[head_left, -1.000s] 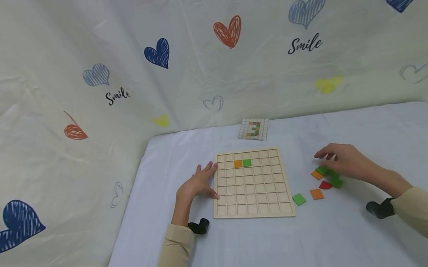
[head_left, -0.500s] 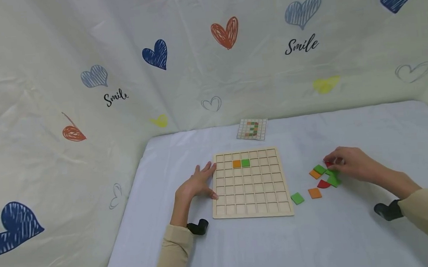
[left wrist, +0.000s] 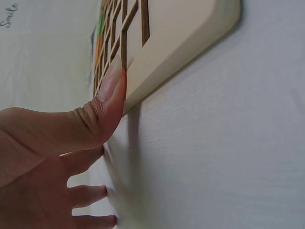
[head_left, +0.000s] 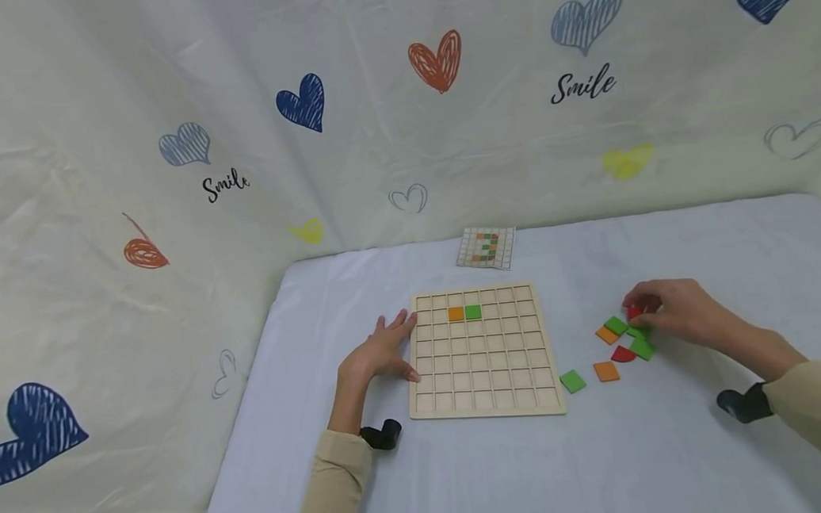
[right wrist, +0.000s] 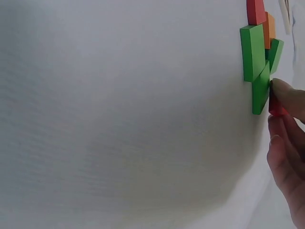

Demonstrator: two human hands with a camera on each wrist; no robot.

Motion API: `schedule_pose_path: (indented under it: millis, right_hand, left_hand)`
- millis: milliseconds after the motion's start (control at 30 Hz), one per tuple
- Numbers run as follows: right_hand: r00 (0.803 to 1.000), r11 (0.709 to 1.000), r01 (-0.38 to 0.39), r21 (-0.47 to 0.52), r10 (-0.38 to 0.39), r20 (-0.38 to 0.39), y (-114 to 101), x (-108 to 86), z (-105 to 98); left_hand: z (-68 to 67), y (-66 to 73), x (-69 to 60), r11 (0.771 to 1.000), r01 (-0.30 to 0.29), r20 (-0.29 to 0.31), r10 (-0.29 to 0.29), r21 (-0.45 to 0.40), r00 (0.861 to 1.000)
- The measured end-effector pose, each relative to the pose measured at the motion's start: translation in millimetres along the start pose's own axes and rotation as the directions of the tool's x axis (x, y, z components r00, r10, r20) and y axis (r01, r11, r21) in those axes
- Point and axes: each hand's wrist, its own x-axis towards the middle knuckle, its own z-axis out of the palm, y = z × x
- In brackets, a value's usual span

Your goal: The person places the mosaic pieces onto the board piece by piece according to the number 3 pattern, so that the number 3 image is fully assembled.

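Observation:
A square wooden grid board (head_left: 488, 406) lies on the white table, with an orange tile (head_left: 456, 314) and a green tile (head_left: 473, 312) side by side in its second row. My left hand (head_left: 377, 352) rests at the board's left edge, fingers spread, the thumb (left wrist: 112, 88) touching its rim in the left wrist view. To the right, my right hand (head_left: 679, 311) pinches a red tile (right wrist: 275, 102) between thumb and fingers, beside a cluster of tiles. In that cluster are several green tiles (right wrist: 253, 52), an orange tile (head_left: 607, 335) and a red quarter-round tile (head_left: 623, 354).
A pattern card (head_left: 486, 249) with a coloured figure on a grid lies behind the board. A loose green tile (head_left: 572, 381) and a loose orange tile (head_left: 607, 371) lie between the board and the cluster. A white cloth with printed hearts hangs behind the table.
My right hand has moved slightly right and closed its fingers on a red tile at the back of the cluster. The left hand has stayed at the board's edge.

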Motion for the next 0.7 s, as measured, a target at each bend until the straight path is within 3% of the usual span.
schedule_pose_path:
  millis: [500, 700]
  right_hand:
    - [0.997, 0.995, 0.076, 0.067, -0.074, -0.023, -14, 7.5, 1]
    - [0.999, 0.992, 0.038, 0.123, -0.037, -0.01, -26, 21.5, 4]
  left_hand:
    - [0.5, 2.7, 1.4, 1.0, 0.028, 0.0, -0.028, 0.006, 1.0]
    - [1.0, 1.2, 2.4, 0.999, 0.034, 0.005, -0.034, 0.003, 0.999]
